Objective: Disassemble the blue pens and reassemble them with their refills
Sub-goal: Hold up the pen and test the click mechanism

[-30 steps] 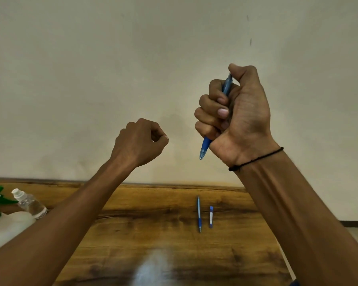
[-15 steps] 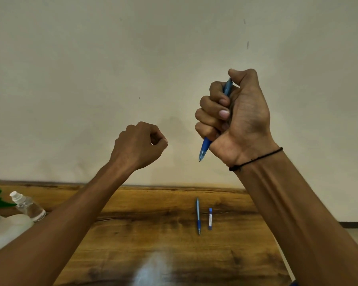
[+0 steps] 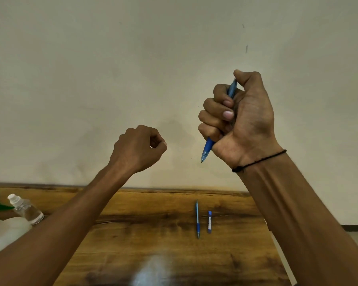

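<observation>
While my right hand (image 3: pixel 239 120) stays fisted around the blue pen (image 3: pixel 207 149), my empty left hand (image 3: pixel 137 148), fingers curled, has dipped; disassembly hasn't begun.

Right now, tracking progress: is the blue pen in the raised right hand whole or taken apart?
Apparently whole: the blue pen in the right hand's grip shows both ends; its middle is hidden.
</observation>
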Demonstrator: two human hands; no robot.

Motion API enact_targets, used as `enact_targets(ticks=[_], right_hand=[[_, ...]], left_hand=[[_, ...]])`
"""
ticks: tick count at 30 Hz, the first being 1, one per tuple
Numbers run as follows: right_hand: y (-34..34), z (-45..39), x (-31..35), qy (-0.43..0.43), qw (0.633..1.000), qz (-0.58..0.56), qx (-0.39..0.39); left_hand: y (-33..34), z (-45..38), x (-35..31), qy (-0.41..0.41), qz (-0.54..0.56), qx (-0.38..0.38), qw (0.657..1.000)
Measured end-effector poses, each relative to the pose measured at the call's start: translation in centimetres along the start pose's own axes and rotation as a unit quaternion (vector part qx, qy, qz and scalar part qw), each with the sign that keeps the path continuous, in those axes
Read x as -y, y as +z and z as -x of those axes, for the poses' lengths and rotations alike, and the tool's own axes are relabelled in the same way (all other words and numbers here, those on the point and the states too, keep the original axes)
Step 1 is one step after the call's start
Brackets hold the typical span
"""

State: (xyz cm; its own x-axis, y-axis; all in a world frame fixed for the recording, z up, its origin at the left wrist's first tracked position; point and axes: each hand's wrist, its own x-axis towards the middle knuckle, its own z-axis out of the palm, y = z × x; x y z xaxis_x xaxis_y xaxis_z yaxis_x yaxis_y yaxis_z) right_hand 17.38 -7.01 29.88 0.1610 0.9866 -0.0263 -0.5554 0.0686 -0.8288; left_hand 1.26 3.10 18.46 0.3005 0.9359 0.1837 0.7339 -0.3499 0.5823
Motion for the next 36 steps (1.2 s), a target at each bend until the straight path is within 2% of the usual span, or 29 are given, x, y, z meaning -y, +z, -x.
enact_targets(ticks=[36], right_hand=[[-0.26,-0.09,0.35,-0.006,1.000,-0.007,-0.012]], left_hand=[[0.42,-0.19,0.33,0.004,-0.003,-0.006,1.000]])
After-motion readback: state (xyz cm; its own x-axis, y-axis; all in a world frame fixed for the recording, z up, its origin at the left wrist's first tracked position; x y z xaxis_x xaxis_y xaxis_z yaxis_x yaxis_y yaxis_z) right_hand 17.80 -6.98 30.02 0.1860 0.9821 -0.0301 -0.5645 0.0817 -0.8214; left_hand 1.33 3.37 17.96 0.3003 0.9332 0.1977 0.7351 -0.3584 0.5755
